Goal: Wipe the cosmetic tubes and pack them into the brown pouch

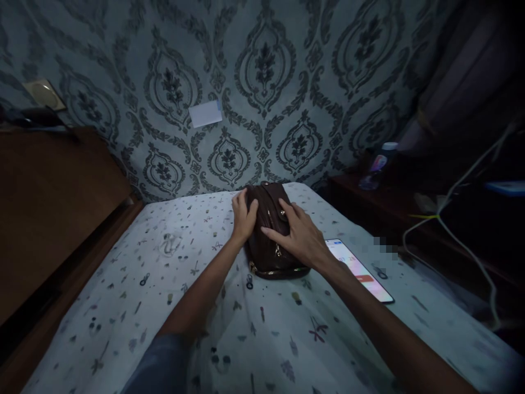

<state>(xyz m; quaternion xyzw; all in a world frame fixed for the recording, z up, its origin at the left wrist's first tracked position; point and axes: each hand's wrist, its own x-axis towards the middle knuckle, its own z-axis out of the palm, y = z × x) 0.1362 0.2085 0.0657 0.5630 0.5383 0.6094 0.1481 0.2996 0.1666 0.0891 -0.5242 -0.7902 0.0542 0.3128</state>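
Note:
A dark brown leather-look bag (266,241) with gold zips, a zip pull and a flap lies on the white patterned sheet (123,295). My left hand (245,218) grips its upper left side, thumb on top and fingers at the edge. Across the right side of the bag, my right hand (303,232) holds it with the thumb stretched over the front and the fingers near the flap's gold stud. Parts of the flap and right edge are hidden under that hand. Partly behind my right forearm, a phone (363,273) lies with its screen lit.
A clear crumpled item (169,243) rests on the sheet at left. Brown wooden furniture (57,213) borders the left side. At right, a bottle (378,167) stands on a dark surface, and a white cable (463,241) hangs in front. Patterned wallpaper (264,65) covers the wall behind.

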